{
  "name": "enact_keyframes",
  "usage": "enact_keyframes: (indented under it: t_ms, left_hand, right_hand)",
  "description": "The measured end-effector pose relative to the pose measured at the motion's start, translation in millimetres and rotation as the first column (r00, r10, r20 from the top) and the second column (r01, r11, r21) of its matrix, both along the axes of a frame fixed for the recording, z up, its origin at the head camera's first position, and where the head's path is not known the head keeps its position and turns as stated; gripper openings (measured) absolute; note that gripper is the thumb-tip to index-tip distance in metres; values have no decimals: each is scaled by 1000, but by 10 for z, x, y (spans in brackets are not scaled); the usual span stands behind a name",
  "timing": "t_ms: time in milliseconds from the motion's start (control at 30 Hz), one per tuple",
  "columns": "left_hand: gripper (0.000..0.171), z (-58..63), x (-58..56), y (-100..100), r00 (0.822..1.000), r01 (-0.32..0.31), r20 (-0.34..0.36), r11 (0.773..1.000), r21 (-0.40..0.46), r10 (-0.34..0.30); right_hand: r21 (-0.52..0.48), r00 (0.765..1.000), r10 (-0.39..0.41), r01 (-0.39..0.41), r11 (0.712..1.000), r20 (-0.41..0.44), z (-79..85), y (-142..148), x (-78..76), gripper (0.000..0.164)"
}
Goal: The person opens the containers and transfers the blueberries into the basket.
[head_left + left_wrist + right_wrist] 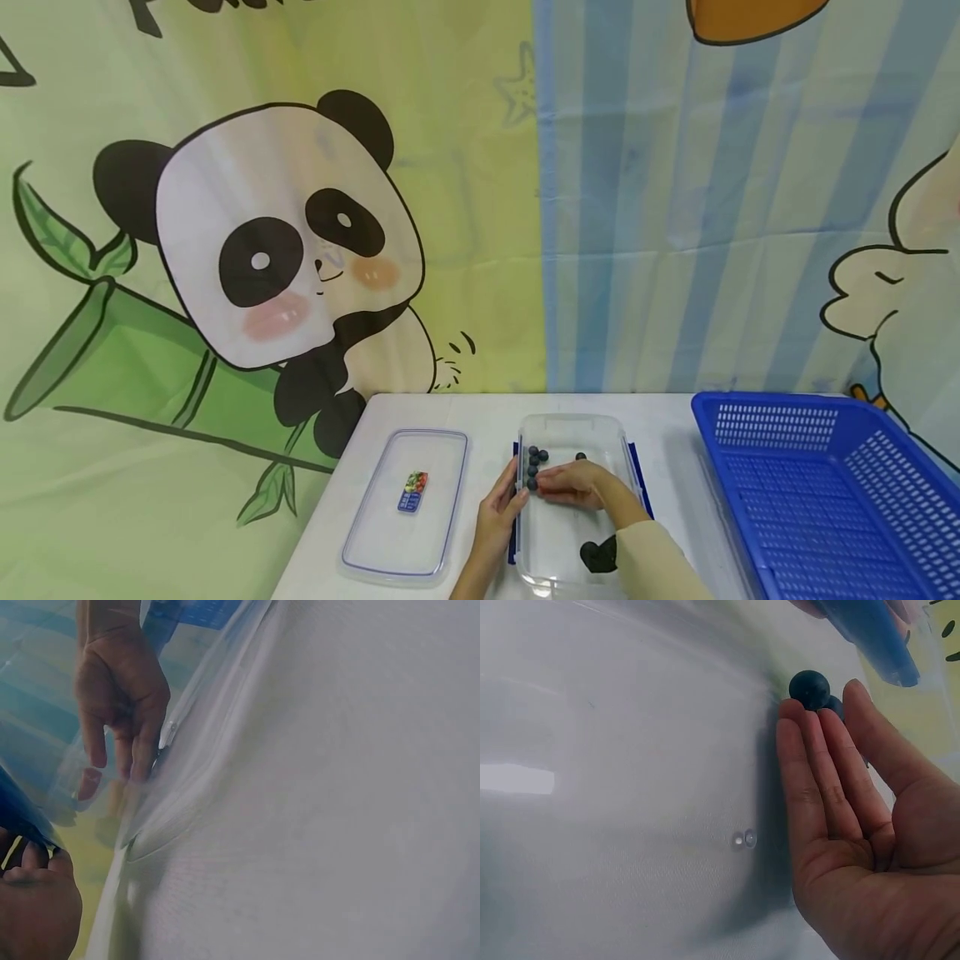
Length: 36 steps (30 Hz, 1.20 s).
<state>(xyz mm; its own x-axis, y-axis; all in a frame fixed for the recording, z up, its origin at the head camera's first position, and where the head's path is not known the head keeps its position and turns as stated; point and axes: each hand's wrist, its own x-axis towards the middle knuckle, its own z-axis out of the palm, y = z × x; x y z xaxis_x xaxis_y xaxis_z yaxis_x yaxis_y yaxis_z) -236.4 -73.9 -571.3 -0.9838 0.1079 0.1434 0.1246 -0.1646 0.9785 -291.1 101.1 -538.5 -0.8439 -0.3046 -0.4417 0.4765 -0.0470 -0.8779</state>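
"Right hand [573,485] first: what is it doing?"

"Reaching into the clear plastic container [551,542]. Its fingers lie nearly straight and pressed together, thumb a little apart, tips at the dark blue balls [532,472] by the left wall."

"And the left hand [495,506]?"

"Gripping the container's left side, thumb at the rim."

"How far along would you call it?"

"Partway, I'd judge. Five balls sit grouped along the left wall, toward the far left corner; another lies apart, nearer the far edge. A dark lump [597,557] sits near the close edge, partly behind the sleeve [660,558]; I can't tell what it is. The lid [406,533] is off, lying flat beside the counter's left edge, label [412,492] on it."

"What about the surface and the room?"

"White counter [491,425], the container short of its far edge. Along the right side stands a blue plastic basket [780,496] with perforated walls. Behind hangs a printed backdrop [480,208]: a panda [292,233] with bamboo on green, blue stripes to the right."
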Motion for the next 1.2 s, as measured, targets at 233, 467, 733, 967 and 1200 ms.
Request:
enact_keyframes:
  t_ms: [233,467,733,967,1200]
  left_hand:
    - [52,17,17,-15,999,31,-14,999,29,-30]
    - [52,33,6,-11,999,39,-39,999,26,-38]
    - [54,53,32,-38,999,34,-22,999,0,-34]
    - [58,79,51,-36,999,38,-23,999,-11,-38]
    - [53,55,38,-31,1000,18,-22,999,-27,-18]
  right_hand:
    - [-9,998,65,-65,998,-16,-4,-55,17,30]
    - [-30,996,84,-85,996,-20,0,-65,5,31]
    - [-61,996,67,-71,996,-65,122,55,-47,35]
    - [-178,990,100,-117,977,-101,487,396,-97,43]
    - [-185,966,200,-229,956,-166,904,887,-8,35]
